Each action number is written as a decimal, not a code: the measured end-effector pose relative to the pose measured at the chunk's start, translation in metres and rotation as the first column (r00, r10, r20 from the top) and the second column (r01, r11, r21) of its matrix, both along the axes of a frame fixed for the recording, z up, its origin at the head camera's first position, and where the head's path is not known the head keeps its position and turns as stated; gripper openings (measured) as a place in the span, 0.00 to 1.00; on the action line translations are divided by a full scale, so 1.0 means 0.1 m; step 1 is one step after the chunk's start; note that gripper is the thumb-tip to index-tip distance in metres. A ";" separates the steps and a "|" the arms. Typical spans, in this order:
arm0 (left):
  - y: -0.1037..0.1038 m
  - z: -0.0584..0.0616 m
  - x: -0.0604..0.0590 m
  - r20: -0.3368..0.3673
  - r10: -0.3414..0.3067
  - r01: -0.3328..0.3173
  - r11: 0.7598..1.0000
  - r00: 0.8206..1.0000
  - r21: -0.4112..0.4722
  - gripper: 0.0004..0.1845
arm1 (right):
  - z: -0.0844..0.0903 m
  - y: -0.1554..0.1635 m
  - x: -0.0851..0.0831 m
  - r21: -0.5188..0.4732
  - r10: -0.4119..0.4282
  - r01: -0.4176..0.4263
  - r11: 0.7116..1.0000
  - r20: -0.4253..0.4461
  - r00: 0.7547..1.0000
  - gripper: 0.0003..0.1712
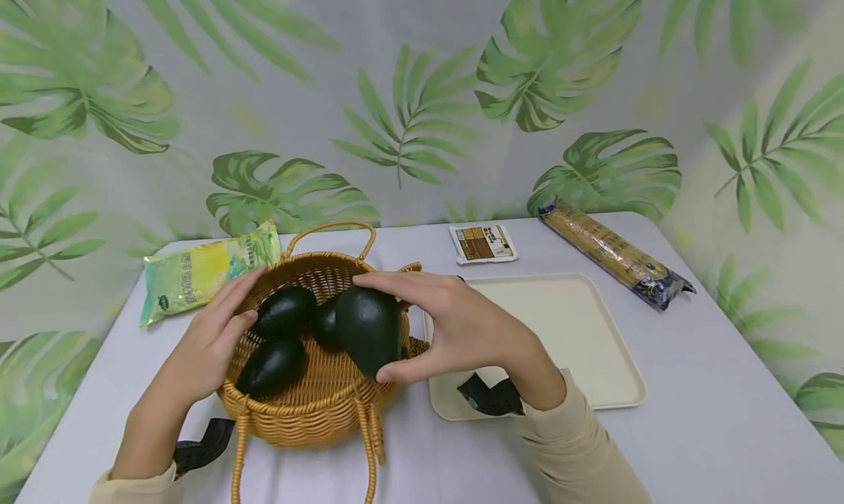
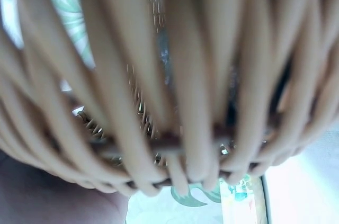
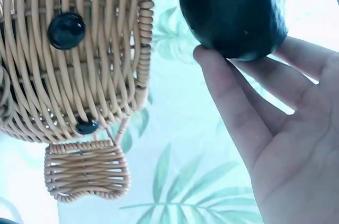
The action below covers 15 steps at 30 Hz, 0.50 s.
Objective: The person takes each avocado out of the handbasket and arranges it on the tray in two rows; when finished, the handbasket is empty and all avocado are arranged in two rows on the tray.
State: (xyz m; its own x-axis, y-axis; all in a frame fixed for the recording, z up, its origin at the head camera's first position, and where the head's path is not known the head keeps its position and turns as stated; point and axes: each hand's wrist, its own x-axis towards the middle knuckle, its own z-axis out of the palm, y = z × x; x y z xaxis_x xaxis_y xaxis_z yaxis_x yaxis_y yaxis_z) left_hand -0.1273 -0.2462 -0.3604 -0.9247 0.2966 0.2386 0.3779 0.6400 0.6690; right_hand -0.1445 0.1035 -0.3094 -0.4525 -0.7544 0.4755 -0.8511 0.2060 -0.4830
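Note:
A dark green, glossy avocado (image 1: 369, 332) is held by my right hand (image 1: 461, 324) over the right side of a wicker basket (image 1: 310, 420). Thumb and fingers span its two ends in the head view; in the right wrist view the avocado (image 3: 233, 12) is apart from the basket wall (image 3: 100, 75). Inside the basket lie three more avocados: an upper one (image 1: 285, 310), a lower one (image 1: 272, 365), and one (image 1: 326, 324) partly hidden behind the held one. My left hand (image 1: 207, 343) holds the basket's left rim, thumb over the edge. Woven wicker (image 2: 196, 102) fills the left wrist view.
A cream tray (image 1: 547, 299) lies right of the basket, under my right wrist. Behind are a yellow-green packet (image 1: 204, 273), a small white-and-brown packet (image 1: 484, 244) and a long noodle-like pack (image 1: 606, 251). Basket handles (image 1: 332, 225) rise at the back, others hang in front.

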 end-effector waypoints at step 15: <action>0.01 0.00 0.01 0.001 -0.003 0.003 1.000 1.000 0.009 0.31 | 0.10 0.19 0.03 0.018 0.037 -0.037 0.999 0.039 0.999 0.52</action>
State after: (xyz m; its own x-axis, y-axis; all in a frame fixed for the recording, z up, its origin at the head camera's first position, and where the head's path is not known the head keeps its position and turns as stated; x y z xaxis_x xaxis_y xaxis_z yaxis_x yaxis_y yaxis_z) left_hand -0.1259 -0.2457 -0.3605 -0.9240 0.2972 0.2408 0.3794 0.6326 0.6752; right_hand -0.1414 0.1221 -0.2991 -0.4417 -0.7795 0.4441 -0.8391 0.1838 -0.5119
